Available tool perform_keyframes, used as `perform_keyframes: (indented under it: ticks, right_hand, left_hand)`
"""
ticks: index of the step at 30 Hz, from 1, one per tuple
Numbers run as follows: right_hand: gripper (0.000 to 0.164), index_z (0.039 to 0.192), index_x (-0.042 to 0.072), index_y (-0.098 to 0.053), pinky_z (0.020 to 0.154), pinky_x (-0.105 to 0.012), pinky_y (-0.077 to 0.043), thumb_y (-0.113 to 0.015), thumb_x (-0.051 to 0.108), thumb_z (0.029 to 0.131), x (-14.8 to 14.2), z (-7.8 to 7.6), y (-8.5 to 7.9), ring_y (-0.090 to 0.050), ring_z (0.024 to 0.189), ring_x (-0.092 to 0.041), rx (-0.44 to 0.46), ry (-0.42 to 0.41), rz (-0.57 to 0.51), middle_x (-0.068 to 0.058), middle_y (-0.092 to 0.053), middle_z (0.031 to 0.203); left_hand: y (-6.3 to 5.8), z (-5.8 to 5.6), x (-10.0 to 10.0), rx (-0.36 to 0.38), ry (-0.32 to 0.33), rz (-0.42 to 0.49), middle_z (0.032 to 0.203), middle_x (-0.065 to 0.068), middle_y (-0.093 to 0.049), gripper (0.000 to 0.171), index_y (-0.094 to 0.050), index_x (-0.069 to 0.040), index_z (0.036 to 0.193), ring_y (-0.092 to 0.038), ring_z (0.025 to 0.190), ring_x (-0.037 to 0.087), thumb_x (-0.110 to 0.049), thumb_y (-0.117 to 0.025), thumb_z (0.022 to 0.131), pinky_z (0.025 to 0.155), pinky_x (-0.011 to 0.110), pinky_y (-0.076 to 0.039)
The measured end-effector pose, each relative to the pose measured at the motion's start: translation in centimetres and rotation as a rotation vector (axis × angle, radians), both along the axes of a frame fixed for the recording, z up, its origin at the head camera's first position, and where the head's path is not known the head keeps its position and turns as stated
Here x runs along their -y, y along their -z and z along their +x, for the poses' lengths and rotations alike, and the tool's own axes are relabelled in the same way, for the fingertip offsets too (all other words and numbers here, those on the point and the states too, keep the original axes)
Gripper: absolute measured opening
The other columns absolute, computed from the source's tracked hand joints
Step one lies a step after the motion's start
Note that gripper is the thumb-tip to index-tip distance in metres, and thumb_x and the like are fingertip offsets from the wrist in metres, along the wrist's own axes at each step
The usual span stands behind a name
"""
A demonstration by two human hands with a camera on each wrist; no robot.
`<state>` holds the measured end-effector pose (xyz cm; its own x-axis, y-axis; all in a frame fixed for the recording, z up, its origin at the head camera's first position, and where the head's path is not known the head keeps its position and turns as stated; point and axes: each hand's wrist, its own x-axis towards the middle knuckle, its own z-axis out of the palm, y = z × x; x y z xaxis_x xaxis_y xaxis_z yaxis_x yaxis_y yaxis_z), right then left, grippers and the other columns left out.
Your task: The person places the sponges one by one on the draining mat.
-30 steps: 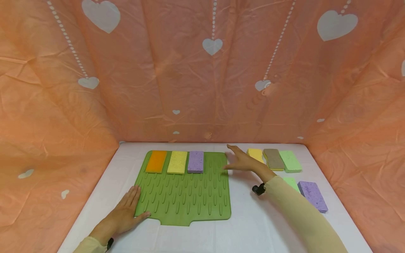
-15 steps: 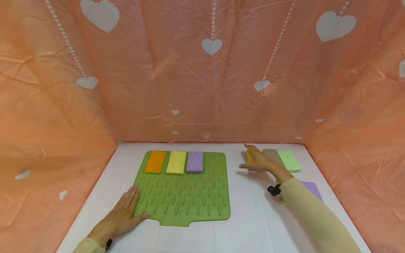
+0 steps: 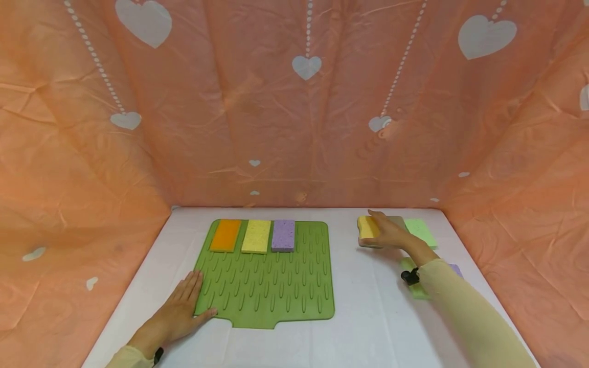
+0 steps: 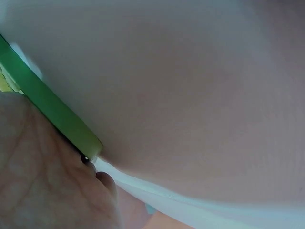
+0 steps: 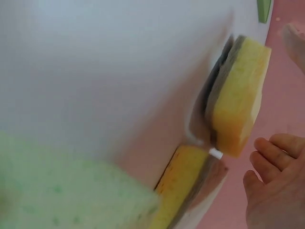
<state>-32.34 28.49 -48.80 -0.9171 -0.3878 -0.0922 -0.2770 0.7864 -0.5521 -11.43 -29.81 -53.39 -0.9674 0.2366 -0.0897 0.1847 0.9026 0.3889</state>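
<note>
Over the last second the right hand (image 3: 388, 234) has travelled rightward from the mat's right edge to the far right group of sponges, while the left hand (image 3: 172, 312) has stayed where it was. Its thumb and fingers are spread apart above a yellow scrub sponge (image 3: 367, 228), which lies on the white tablecloth (image 3: 359, 317) with its grey scouring layer underneath. From the right wrist, a gap shows between the visible fingertips and this sponge; nothing is gripped.

Just to its right lies a grey-topped scrub sponge (image 3: 398, 222), yellow side down and partly hidden by the hand, then a pale green sponge (image 3: 421, 232). Nearer the person, a second pale green sponge (image 3: 417, 292) and a purple sponge (image 3: 456, 269) are partly covered by the right sleeve (image 3: 465, 301).

Flat at the left edge of the green ridged mat (image 3: 262, 286), the left hand has its fingers straight and close together, with the thumb held out at the mat's near left corner. Along the mat's far edge lie an orange sponge (image 3: 225, 235), a plain yellow sponge (image 3: 256, 236) and a speckled purple sponge (image 3: 282, 235), spaced slightly apart.
</note>
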Motion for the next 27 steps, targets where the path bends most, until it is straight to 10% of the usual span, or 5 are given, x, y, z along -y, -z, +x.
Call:
perform_keyframes:
  ticks: [11,27]
  right_hand:
    - [0.119,0.163,-0.014,-0.022,0.123,-0.071,-0.028,-0.092,0.041,0.084,-1.6,-0.7,0.2,-0.029,0.152,-0.056,-0.017,-0.018,0.074,-0.038,-0.028,0.166]
    - [0.118,0.163,-0.011,-0.025,0.124,-0.072,-0.025,-0.094,0.041,0.083,-2.0,-0.9,0.7,-0.023,0.154,-0.060,-0.013,-0.038,0.163,-0.040,-0.025,0.167]
  left_hand:
    - [-0.1,0.1,0.0,-0.010,0.007,-0.009,0.175,0.033,-0.012,0.108,-0.020,0.013,0.165,-0.010,0.161,0.053,-0.061,-0.065,0.101,0.125,0.027,0.017]
    - [0.0,0.0,0.0,-0.006,0.010,-0.010,0.175,0.033,-0.012,0.108,-0.020,0.014,0.165,-0.009,0.161,0.053,-0.061,-0.065,0.101,0.117,0.017,0.022]
